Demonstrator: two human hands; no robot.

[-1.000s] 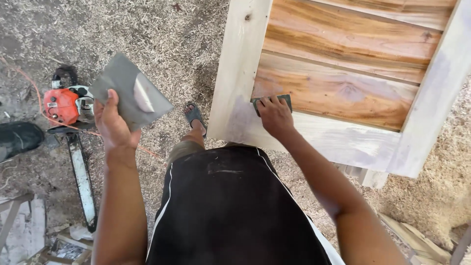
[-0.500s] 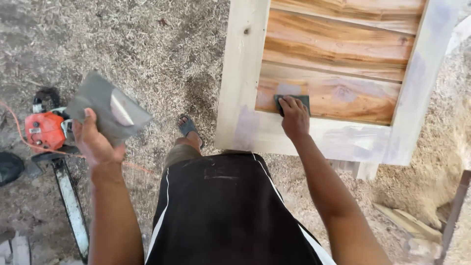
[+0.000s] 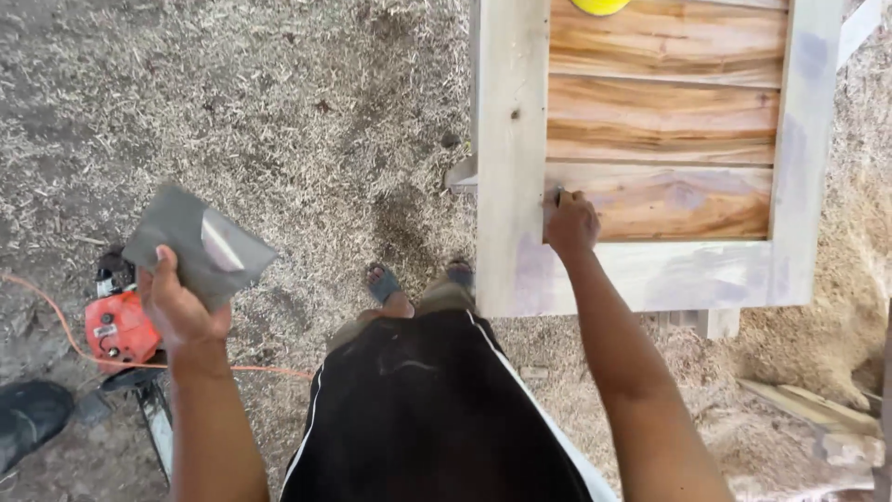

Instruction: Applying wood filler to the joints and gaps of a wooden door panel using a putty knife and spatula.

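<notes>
My left hand point(image 3: 177, 311) is raised at the left and grips a flat grey square board point(image 3: 190, 242) with a pale smear of filler on it. My right hand point(image 3: 570, 223) presses down on the lowest brown slat point(image 3: 692, 200) of a wooden panel, at its left end beside the pale frame point(image 3: 506, 158). A small dark scraper point(image 3: 558, 195) pokes out just above my fingers, mostly hidden by the hand. Greyish filler patches show on the frame and slat.
The panel rests on low supports over ground covered in sawdust point(image 3: 307, 121). An orange chainsaw point(image 3: 121, 330) with a thin orange cord lies at the lower left, near a dark shoe point(image 3: 32, 414). A yellow object point(image 3: 599, 5) sits at the panel's top edge. Wood scraps point(image 3: 818, 404) lie at right.
My right hand slid left along the lowest slat to its corner by the frame, now covering most of the scraper. My view shifted, and my left hand with the board dropped slightly.
</notes>
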